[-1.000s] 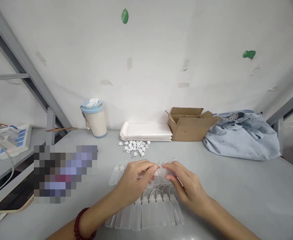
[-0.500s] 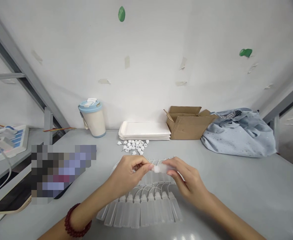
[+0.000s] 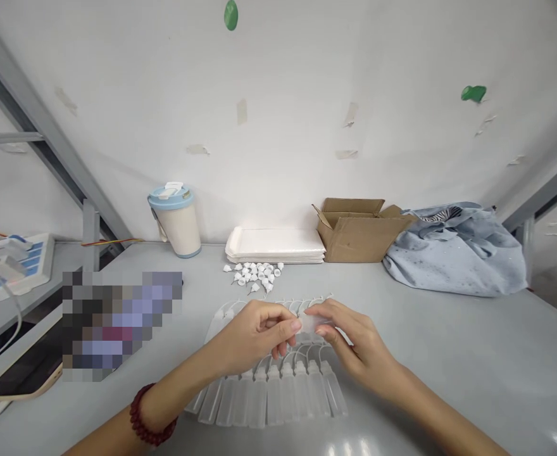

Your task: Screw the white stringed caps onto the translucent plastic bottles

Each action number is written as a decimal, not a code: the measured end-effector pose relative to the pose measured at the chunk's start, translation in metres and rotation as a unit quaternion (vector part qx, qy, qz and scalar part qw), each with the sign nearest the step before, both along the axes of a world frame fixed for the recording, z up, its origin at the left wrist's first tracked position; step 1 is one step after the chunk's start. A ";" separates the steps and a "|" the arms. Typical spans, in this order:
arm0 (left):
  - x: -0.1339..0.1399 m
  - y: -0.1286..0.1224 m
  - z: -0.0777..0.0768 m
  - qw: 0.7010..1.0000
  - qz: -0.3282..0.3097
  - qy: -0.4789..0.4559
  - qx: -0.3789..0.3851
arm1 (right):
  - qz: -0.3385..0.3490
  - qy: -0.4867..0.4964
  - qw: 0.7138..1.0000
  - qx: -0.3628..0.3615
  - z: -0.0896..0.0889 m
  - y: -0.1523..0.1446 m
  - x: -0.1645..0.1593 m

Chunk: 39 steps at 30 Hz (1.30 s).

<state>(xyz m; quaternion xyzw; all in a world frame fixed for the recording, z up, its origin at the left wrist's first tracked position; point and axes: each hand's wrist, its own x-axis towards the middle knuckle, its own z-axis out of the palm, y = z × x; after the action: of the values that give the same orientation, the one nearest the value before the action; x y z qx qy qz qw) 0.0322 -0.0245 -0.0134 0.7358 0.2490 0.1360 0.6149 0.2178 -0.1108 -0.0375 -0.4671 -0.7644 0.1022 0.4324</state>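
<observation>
A small translucent squeeze bottle [image 3: 309,324] lies sideways in the air between my hands, over the rows on the table. My right hand [image 3: 361,339] grips its body between thumb and fingers. At the bottle's neck end, my left hand [image 3: 259,335] is closed in a pinch, its fingertips covering the neck and whatever cap is there. Below my hands stands out a fanned row of similar bottles [image 3: 273,396], lying flat with thin cap straps curving from their necks. Another row behind it is partly hidden by my hands. Several loose white caps [image 3: 259,273] are scattered farther back.
Along the wall are a lidded cup [image 3: 178,221], a stack of white padded envelopes [image 3: 276,246], an open cardboard box [image 3: 361,237] and a light blue cloth bag [image 3: 459,253]. A phone [image 3: 25,367] lies at left, near a power strip [image 3: 36,263].
My left fingers have shifted slightly right and closed over the bottle's neck, which showed before. My right hand keeps its grip almost in place. The view has tilted down slightly.
</observation>
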 end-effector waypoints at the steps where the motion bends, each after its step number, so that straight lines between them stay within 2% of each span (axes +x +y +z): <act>1: 0.000 -0.001 0.000 1.000 0.003 0.001 0.004 | -0.001 -0.001 1.000 -0.004 0.000 0.000 0.000; 6: 0.001 -0.006 -0.002 0.986 0.038 -0.010 0.163 | -0.014 0.000 1.000 -0.017 0.002 -0.002 -0.001; 8: 0.002 -0.007 -0.003 0.984 0.030 -0.024 0.175 | -0.006 0.003 1.000 -0.030 0.002 -0.002 -0.001; 14: 0.004 -0.010 -0.004 0.994 0.040 -0.049 0.090 | 0.012 0.008 0.999 -0.045 0.006 -0.003 -0.001; 18: 0.004 -0.008 -0.003 0.997 0.053 -0.055 -0.031 | -0.004 0.015 0.999 -0.037 0.007 -0.004 -0.001; 21: 0.004 -0.005 -0.003 0.987 0.046 -0.051 -0.146 | -0.013 0.013 0.999 -0.028 0.005 -0.004 -0.002; 23: 0.004 -0.004 -0.003 0.980 0.036 -0.039 -0.190 | -0.026 0.005 1.000 -0.013 0.004 -0.003 -0.002; 26: 0.003 -0.005 -0.003 0.984 0.016 -0.030 -0.178 | -0.029 -0.001 1.000 0.005 0.005 -0.001 -0.003; 31: 0.002 -0.009 -0.004 0.987 -0.018 -0.037 -0.154 | 0.042 -0.012 0.999 0.029 0.009 -0.001 -0.003; 36: 0.001 -0.007 0.000 0.984 -0.057 0.006 -0.166 | 0.060 -0.009 0.998 0.004 0.009 -0.003 -0.002; 39: 0.002 -0.008 0.001 0.987 -0.052 0.002 -0.152 | 0.064 -0.004 0.998 -0.011 0.008 -0.003 -0.003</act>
<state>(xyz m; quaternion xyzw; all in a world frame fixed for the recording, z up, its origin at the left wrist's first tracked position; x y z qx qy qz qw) 0.0341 -0.0323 -0.0120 0.6457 0.2296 0.0627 0.7255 0.2149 -0.1139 -0.0296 -0.4226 -0.7930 0.1365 0.4170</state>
